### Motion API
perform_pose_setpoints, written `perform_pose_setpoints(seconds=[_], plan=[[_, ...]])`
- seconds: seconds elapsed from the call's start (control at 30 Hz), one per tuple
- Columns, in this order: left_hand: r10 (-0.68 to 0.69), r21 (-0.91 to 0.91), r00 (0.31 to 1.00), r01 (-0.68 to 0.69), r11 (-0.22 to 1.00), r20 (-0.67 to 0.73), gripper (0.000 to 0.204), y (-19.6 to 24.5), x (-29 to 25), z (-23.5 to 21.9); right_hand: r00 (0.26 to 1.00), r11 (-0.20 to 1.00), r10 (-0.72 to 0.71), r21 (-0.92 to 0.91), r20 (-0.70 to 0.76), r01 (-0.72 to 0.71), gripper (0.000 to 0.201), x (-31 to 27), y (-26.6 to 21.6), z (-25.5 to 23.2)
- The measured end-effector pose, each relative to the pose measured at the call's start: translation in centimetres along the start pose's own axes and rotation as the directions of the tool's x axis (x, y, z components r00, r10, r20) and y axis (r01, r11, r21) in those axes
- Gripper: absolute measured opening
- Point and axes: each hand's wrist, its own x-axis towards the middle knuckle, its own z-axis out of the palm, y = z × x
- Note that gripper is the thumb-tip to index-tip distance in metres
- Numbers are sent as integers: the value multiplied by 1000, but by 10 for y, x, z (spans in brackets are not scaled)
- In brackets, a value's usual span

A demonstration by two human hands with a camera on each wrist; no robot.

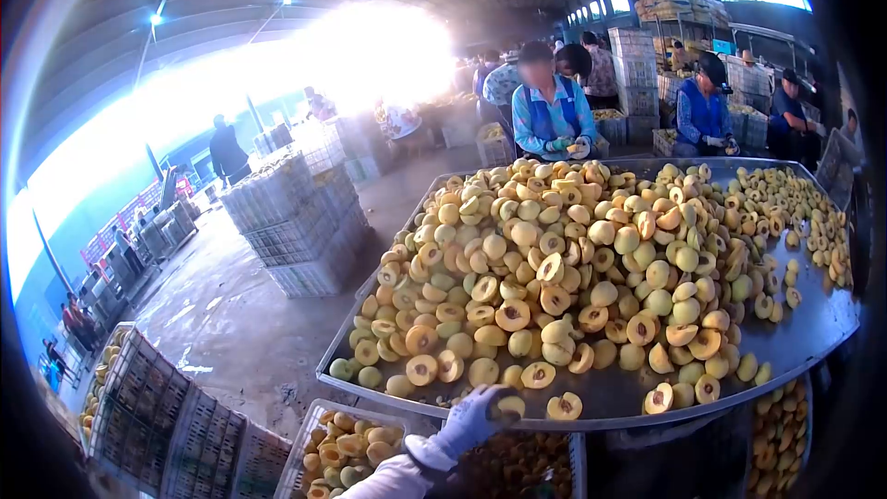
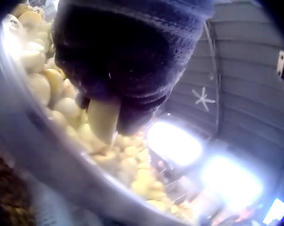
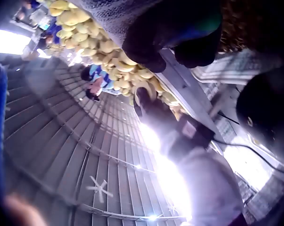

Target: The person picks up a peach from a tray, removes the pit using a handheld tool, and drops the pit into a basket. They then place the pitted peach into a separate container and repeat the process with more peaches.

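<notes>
In the head view my gloved left hand [image 1: 469, 422] is at the near rim of a metal table, pinching a yellow peach half [image 1: 510, 405]. Close up in the left wrist view, the peach half [image 2: 103, 120] sticks out between the dark-looking glove fingers [image 2: 135, 115]. A large heap of halved peaches [image 1: 545, 259] covers the table [image 1: 591, 422], many with cut face and brown centre up. My gloved right hand [image 3: 172, 35] appears only in the right wrist view, by the table edge, fingers bent and in shadow; I cannot tell whether it holds anything.
Below the near rim stand a crate of fruit halves [image 1: 346, 448] and a darker-filled crate [image 1: 517, 467]. Stacked crates [image 1: 300, 222] are on the floor at left, more crates [image 1: 157, 407] at lower left. Across the table a person in a blue vest [image 1: 554, 120] handles fruit.
</notes>
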Motion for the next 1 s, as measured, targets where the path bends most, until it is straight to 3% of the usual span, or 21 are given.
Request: perform_pose_setpoints(seconds=[0.03, 0.13, 0.17, 0.2, 0.33, 0.37, 0.4, 0.47, 0.53, 0.57, 0.6, 0.63, 0.67, 0.7, 0.8, 0.83, 0.87, 0.9, 0.93, 0.97, 1.0], plan=[[71, -42, 991, -66, 997, 117, 49, 9, -12, -4, 996, 997, -67, -37, -57, 65, 35, 2, 9, 1], [277, -173, 865, -223, 959, 418, 59, 35, -44, -3, 974, 958, 139, 274, -177, -87, 41, 25, 8, 1], [236, -182, 809, -161, 970, 538, 63, 37, -53, 6, 994, 996, 77, -30, -76, -80, 40, 27, -44, -13], [196, -259, 738, -30, 965, 645, 63, 51, -56, 4, 994, 993, 101, -48, -48, -103, 41, 25, -39, -11], [82, -491, 972, 38, 871, 221, 42, 83, -82, 0, 973, 975, 222, 23, -63, -221, 34, 16, -52, -12], [-11, -631, 976, 149, 762, 218, 37, 86, -88, 3, 975, 976, 210, 73, -67, -205, 32, 14, -55, -8], [-50, -733, 998, 55, 678, 28, 32, 88, -93, 18, 978, 973, 199, 129, -65, -190, 31, 14, -58, -2], [-106, -883, 988, 149, 446, 113, 61, 86, -114, 33, 977, 936, 202, 306, -61, -175, 28, 9, -64, 14], [-9, -701, 978, -143, 699, -209, 56, 90, -120, 44, 937, 662, 349, 708, 0, -246, 26, 1, -72, 33], [-179, -872, 979, -2, 490, -103, 51, 90, -123, 44, 921, 555, 389, 795, 12, -244, 25, -3, -77, 35], [-247, -890, 961, 0, 455, -126, 47, 94, -124, 36, 950, 672, 311, 715, -39, -191, 25, -5, -80, 36], [-319, -879, 936, 23, 476, -148, 45, 93, -121, 34, 990, 896, 92, 444, -111, -34, 20, -3, -87, 31], [-318, -870, 936, 29, 492, -148, 44, 93, -118, 25, 975, 981, -132, 119, -176, 155, 16, -2, -94, 25], [-336, -803, 922, 47, 594, -194, 43, 94, -113, 19, 984, 969, -75, 222, -161, 111, 15, 2, -99, 20], [-459, -854, 882, 157, 496, -105, 47, 92, -112, 20, 985, 930, 12, 365, -173, 52, 11, 6, -106, 7], [-432, -850, 899, 170, 499, -74, 46, 93, -112, 18, 988, 952, -139, 265, -70, 153, 20, 7, -107, 5], [-420, -841, 905, 174, 512, -68, 45, 96, -111, 20, 973, 979, 178, 78, 144, -191, 25, 3, -118, -6], [-385, -828, 921, 165, 535, -65, 45, 96, -110, 22, 963, 934, -261, -236, 67, 269, 27, 2, -112, -3], [-346, -816, 936, 155, 557, -58, 44, 96, -109, 26, 753, 596, -644, -530, 134, 603, 29, 1, -105, 2], [-396, -876, 918, 196, 440, 7, 45, 97, -110, 30, 886, 836, -463, -332, 0, 436, 12, 3, -111, 9], [-443, -921, 894, 233, 313, 76, 46, 97, -112, 33, 933, 899, -360, -274, -23, 341, 13, 1, -110, 11]])
